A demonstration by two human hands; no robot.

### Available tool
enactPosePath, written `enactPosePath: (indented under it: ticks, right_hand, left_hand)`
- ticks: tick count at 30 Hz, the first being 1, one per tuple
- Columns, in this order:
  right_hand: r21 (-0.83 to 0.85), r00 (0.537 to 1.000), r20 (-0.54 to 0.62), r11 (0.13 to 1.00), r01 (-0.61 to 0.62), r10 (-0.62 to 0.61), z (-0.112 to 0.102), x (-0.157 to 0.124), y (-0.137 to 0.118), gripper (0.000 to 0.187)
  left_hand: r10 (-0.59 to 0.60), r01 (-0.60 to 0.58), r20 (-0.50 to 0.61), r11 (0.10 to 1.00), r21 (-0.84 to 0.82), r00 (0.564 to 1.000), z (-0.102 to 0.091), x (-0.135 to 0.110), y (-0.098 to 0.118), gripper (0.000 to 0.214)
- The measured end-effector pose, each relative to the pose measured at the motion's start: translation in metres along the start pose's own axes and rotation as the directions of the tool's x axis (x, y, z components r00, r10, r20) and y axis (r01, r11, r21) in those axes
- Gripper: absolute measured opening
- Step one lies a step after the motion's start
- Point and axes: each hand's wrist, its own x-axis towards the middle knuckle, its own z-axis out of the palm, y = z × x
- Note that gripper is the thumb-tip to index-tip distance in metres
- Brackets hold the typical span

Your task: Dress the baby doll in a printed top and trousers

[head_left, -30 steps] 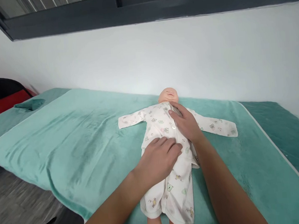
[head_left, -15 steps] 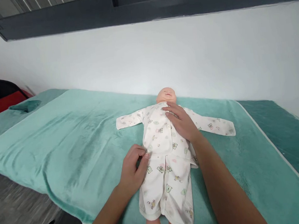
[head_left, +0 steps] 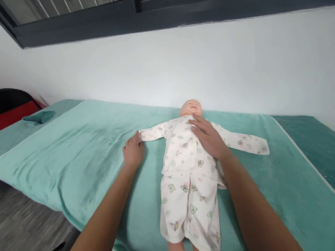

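A baby doll lies on its back, dressed in a white printed long-sleeved shirt and white printed trousers. Its bare feet show below the hems. My right hand rests flat on the shirt's chest, fingers spread toward the neck. At the end of the sleeve on the left, my left hand has its fingers closed on the cuff; the grip itself is partly hidden. The other sleeve stretches out to the right.
A light green blanket with some wrinkles lies under the doll, over a darker green cover. Behind runs a white wall below a dark window frame. A black and red chair stands at the far left.
My left hand has moved from the shirt's lower hem up and left to the sleeve cuff. My right hand stays on the chest. The view has shifted slightly.
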Motion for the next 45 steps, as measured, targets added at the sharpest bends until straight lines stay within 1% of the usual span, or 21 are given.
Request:
enactPosePath:
  ticks: [2, 4, 9, 11, 15, 18, 20, 22, 24, 25, 27, 28, 29, 30, 31, 33, 35, 36, 39, 43, 45]
  right_hand:
    - [0.004, 1.0, -0.001, 1.0, -0.002, 0.002, 0.0, 0.0, 0.0, 0.039]
    - [0.003, 1.0, -0.003, 1.0, -0.003, 0.003, 0.0, 0.0, 0.001, 0.04]
    - [0.012, 1.0, -0.004, 1.0, 0.001, -0.001, 0.0, 0.0, 0.004, 0.04]
    - [0.018, 1.0, -0.004, 1.0, 0.002, -0.002, -0.001, -0.001, 0.004, 0.04]
    - [0.009, 1.0, -0.002, 1.0, -0.011, 0.011, -0.001, 0.0, 0.003, 0.04]
    - [0.013, 1.0, -0.009, 1.0, -0.007, 0.007, 0.001, 0.0, 0.002, 0.04]
    - [0.036, 0.999, -0.046, 0.999, -0.003, 0.004, 0.003, -0.001, 0.005, 0.041]
    - [0.041, 0.991, -0.13, 0.999, -0.014, 0.019, 0.001, -0.004, 0.014, 0.044]
    - [-0.011, 0.963, -0.265, 0.999, -0.05, 0.045, -0.009, -0.011, 0.03, 0.046]
    - [-0.057, 0.937, -0.343, 0.994, -0.088, 0.063, -0.018, -0.016, 0.039, 0.048]
    - [-0.16, 0.861, -0.497, 0.964, -0.212, 0.107, -0.044, -0.03, 0.061, 0.051]
    - [-0.203, 0.809, -0.572, 0.932, -0.299, 0.135, -0.06, -0.037, 0.073, 0.052]
    - [-0.262, 0.777, -0.61, 0.885, -0.384, 0.156, -0.076, -0.045, 0.083, 0.052]
    - [-0.328, 0.763, -0.626, 0.833, -0.445, 0.161, -0.091, -0.054, 0.092, 0.053]
    - [-0.381, 0.756, -0.627, 0.774, -0.506, 0.186, -0.104, -0.061, 0.1, 0.053]
    - [-0.443, 0.752, -0.584, 0.655, -0.612, 0.307, -0.122, -0.073, 0.112, 0.051]
    - [-0.466, 0.738, -0.532, 0.584, -0.664, 0.415, -0.128, -0.078, 0.119, 0.044]
    - [-0.465, 0.733, -0.517, 0.574, -0.674, 0.442, -0.128, -0.079, 0.121, 0.039]
    - [-0.438, 0.727, -0.533, 0.594, -0.675, 0.432, -0.124, -0.075, 0.126, 0.031]
    - [-0.39, 0.669, -0.609, 0.574, -0.72, 0.425, -0.125, -0.071, 0.131, 0.029]
    - [-0.382, 0.659, -0.625, 0.573, -0.725, 0.418, -0.126, -0.073, 0.131, 0.03]
  left_hand:
    - [0.045, -0.048, 0.059, 0.998, 0.041, 0.997, 0.0, 0.01, -0.003, 0.06]
    - [0.075, -0.08, 0.08, 0.995, 0.061, 0.994, 0.0, 0.018, -0.006, 0.06]
    - [0.02, -0.021, 0.013, 0.996, 0.087, 1.0, -0.001, 0.031, -0.018, 0.061]
    - [0.016, -0.015, -0.01, 0.996, 0.085, 1.0, 0.0, 0.034, -0.022, 0.061]
    - [0.044, -0.042, -0.016, 0.996, 0.078, 0.999, 0.002, 0.035, -0.024, 0.063]
    - [0.029, -0.028, -0.016, 0.997, 0.069, 0.999, 0.004, 0.036, -0.025, 0.065]
    - [0.018, -0.017, -0.014, 0.998, 0.059, 1.0, 0.004, 0.036, -0.026, 0.064]
    - [0.019, -0.018, -0.011, 0.999, 0.051, 1.0, 0.004, 0.036, -0.027, 0.064]
    - [0.028, -0.027, -0.007, 0.999, 0.047, 1.0, 0.004, 0.036, -0.028, 0.065]
    - [0.031, -0.03, -0.004, 0.999, 0.045, 1.0, 0.004, 0.036, -0.028, 0.065]
    - [0.031, -0.031, 0.003, 0.999, 0.043, 1.0, 0.004, 0.036, -0.029, 0.065]
    - [0.029, -0.029, 0.006, 0.999, 0.041, 1.0, 0.003, 0.035, -0.028, 0.065]
    - [0.028, -0.029, 0.01, 0.999, 0.04, 1.0, 0.003, 0.035, -0.028, 0.065]
    - [0.029, -0.029, 0.015, 0.999, 0.038, 0.999, 0.003, 0.035, -0.028, 0.065]
    - [0.03, -0.031, 0.018, 0.999, 0.037, 0.999, 0.003, 0.035, -0.028, 0.065]
    - [0.036, -0.036, 0.023, 0.999, 0.035, 0.999, 0.003, 0.035, -0.029, 0.065]
    - [0.038, -0.039, 0.02, 0.999, 0.031, 0.999, 0.002, 0.035, -0.029, 0.064]
    - [0.037, -0.038, 0.016, 0.999, 0.028, 0.999, 0.002, 0.035, -0.029, 0.064]
    - [0.033, -0.033, 0.013, 0.999, 0.021, 0.999, 0.002, 0.035, -0.029, 0.064]
    - [0.038, -0.038, 0.012, 0.999, 0.026, 0.999, 0.003, 0.036, -0.03, 0.064]
    - [0.038, -0.038, 0.005, 0.999, 0.032, 0.999, 0.004, 0.037, -0.031, 0.064]
